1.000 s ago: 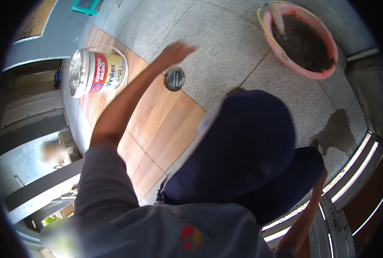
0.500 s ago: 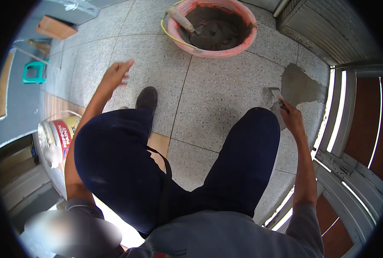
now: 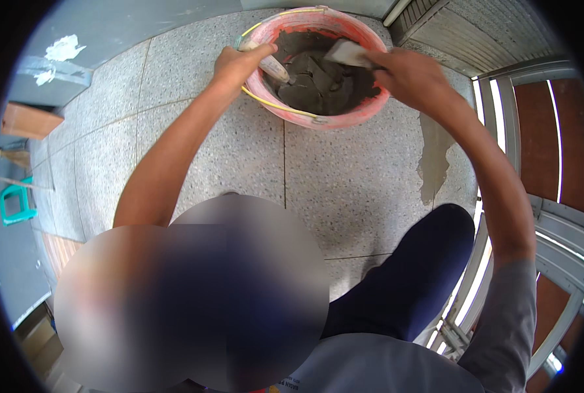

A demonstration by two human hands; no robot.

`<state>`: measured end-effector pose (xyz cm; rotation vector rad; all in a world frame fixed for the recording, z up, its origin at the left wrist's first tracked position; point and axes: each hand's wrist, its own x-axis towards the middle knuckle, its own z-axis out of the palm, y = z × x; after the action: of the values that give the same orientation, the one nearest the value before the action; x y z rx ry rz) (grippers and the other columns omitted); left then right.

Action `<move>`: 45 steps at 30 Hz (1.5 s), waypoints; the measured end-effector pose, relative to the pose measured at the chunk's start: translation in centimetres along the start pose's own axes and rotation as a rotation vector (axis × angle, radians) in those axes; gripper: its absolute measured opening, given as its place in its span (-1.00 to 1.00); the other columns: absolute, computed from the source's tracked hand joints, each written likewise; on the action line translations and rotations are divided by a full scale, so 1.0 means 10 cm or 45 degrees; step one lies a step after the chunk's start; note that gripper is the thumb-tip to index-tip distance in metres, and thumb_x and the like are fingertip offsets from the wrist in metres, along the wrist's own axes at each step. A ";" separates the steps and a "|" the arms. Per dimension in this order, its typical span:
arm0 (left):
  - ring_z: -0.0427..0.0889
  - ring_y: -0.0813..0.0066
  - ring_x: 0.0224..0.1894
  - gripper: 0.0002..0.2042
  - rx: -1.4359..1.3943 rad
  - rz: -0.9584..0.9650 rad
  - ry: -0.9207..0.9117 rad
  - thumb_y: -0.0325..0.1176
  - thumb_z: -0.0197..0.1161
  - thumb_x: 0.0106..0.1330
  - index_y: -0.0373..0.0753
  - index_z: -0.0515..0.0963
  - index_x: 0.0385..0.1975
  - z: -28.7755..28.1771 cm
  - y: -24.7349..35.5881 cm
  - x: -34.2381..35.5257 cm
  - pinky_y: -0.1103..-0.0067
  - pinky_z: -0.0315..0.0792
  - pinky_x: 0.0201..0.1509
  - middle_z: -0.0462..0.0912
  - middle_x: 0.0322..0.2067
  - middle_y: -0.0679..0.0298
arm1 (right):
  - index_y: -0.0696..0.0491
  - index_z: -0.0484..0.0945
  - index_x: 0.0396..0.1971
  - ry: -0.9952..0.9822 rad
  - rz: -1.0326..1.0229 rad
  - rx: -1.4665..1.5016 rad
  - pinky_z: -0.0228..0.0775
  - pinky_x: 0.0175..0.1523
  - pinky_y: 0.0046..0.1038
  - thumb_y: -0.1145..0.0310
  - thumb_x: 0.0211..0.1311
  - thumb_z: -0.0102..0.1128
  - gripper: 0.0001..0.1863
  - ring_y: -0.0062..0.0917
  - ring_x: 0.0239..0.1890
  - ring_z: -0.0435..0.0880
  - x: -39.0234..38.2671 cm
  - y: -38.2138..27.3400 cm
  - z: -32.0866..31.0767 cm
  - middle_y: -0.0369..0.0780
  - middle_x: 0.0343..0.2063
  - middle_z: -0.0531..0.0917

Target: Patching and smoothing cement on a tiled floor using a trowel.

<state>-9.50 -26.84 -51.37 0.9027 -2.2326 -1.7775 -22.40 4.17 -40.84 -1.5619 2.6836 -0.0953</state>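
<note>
A red plastic bucket (image 3: 285, 112) with a yellow-sleeved wire handle stands on the floor and holds wet grey mortar (image 3: 321, 85). At its left rim, my left hand (image 3: 236, 65) is closed around the pale handle (image 3: 274, 68) of a tool whose working end is sunk in the mortar. Over the right side of the bucket, my right hand (image 3: 406, 75) grips a scraper (image 3: 347, 52). The scraper's flat blade is blurred and points left, just above or touching the mortar. A patch of spread mortar (image 3: 434, 157) lies on the floor below my right forearm.
Speckled floor tiles (image 3: 239, 147) surround the bucket. Metal gate framing (image 3: 508, 118) runs along the right, and a ribbed metal panel (image 3: 459, 33) stands behind. A teal stool (image 3: 18, 202) and a brown box (image 3: 31, 120) sit at left. Blurred patches hide the lower left.
Both hands have moved forward to the bucket. The left, earlier empty, now holds the tool handle; the right has brought the scraper from the floor patch over the mortar. The view has shifted.
</note>
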 end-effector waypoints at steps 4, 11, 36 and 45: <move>0.71 0.05 -0.13 -0.18 0.417 0.021 0.178 0.07 0.53 -0.03 -0.66 0.46 -0.06 0.16 0.28 -0.13 0.37 0.55 0.00 0.65 -0.16 -0.25 | -0.04 0.65 -0.05 -0.145 -0.025 -0.174 0.59 -0.12 -0.15 0.32 0.24 0.02 -0.67 -0.18 -0.22 0.74 0.62 -0.13 0.60 -0.10 -0.28 0.74; 0.70 -0.11 -0.10 -0.20 0.368 0.100 0.116 0.02 0.51 -0.06 -0.63 0.38 -0.08 0.00 0.43 -0.08 0.31 0.56 0.03 0.64 -0.18 -0.29 | 0.06 0.63 -0.12 -0.268 0.060 -0.210 0.65 -0.23 -0.20 0.32 0.30 0.03 -0.73 -0.22 -0.30 0.78 0.82 -0.38 0.76 -0.10 -0.37 0.75; 0.69 0.06 -0.11 -0.26 0.953 0.608 -0.180 0.03 0.48 0.00 -0.58 0.44 -0.08 0.75 1.39 0.02 0.35 0.53 0.02 0.64 -0.20 -0.17 | 0.11 0.69 -0.24 0.004 0.519 0.135 0.62 -0.13 -0.13 0.37 0.25 0.03 -0.74 -0.09 -0.25 0.76 0.23 -0.07 0.93 0.02 -0.36 0.73; 0.72 -0.03 -0.15 -0.28 0.949 0.649 -0.179 -0.03 0.48 -0.06 -0.62 0.44 -0.14 0.87 1.52 0.02 0.31 0.56 -0.01 0.66 -0.24 -0.23 | 0.18 0.66 0.00 -0.129 0.861 1.315 0.47 -0.52 -0.42 0.24 0.23 0.21 -0.59 -0.51 -0.53 0.66 -0.59 0.21 0.50 -0.16 -0.50 0.69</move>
<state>-19.16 -17.90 -39.79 0.2224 -2.9162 -0.8088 -20.97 10.14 -45.95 -0.3400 2.2389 -1.0935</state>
